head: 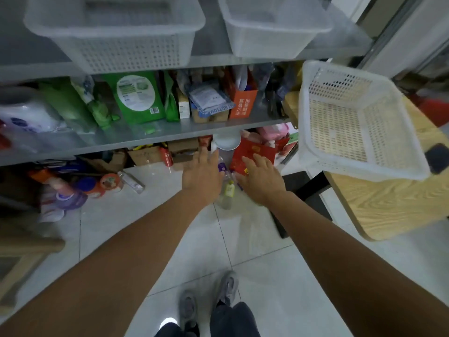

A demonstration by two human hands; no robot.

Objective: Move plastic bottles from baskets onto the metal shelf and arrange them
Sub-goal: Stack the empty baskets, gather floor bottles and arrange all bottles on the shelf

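Both my arms reach down toward the floor in front of the metal shelf [145, 137]. My left hand [202, 172] is spread open, palm down, over clear plastic bottles lying on the tiles. My right hand [261, 178] is open too, just right of them. A clear bottle with a yellow label [227, 193] lies between the two hands; another with a purple label [221, 165] shows beside my left hand. A further clear bottle [132, 182] lies on the floor to the left. Two white baskets [116, 40] [272, 32] stand on the shelf's top level.
A third white basket [352, 122] sits tilted on a wooden table [393, 205] at right, with a dark phone [438, 158] beside it. The middle shelf holds green packs and boxes. A red packet [250, 154] and a white bowl [227, 142] lie under the shelf. My shoes [209, 302] stand on the tiles.
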